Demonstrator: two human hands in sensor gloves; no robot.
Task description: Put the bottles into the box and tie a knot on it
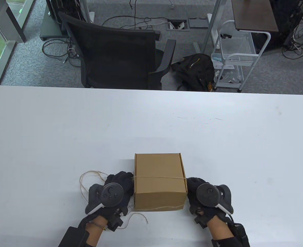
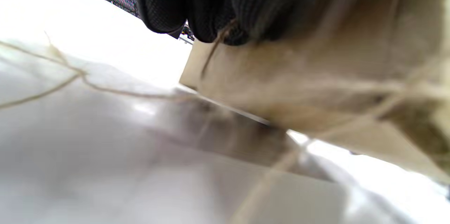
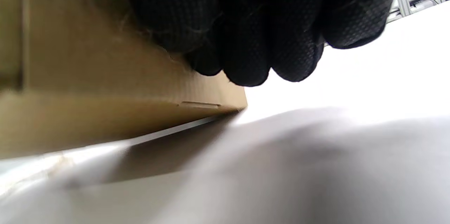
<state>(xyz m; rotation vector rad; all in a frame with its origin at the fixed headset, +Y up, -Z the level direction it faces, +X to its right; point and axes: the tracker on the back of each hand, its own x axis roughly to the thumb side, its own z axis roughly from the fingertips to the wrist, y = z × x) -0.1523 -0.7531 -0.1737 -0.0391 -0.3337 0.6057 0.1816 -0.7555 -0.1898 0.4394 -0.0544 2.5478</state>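
Against box [image 1: 158, 180] sides, left hand [image 1: 114, 191], right hand [image 1: 201, 193], fingers curled

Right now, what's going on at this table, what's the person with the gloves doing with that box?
A person in sensor gloves holds a closed cardboard box between both hands, the left hand against its left side and the right hand against its right. A thin twine already runs across the lid and down the sides, with loose slack lying on the white table by the left hand. No finished knot shows.

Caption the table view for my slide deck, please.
Gloved left hand and right hand flank a closed cardboard box crossed by twine.
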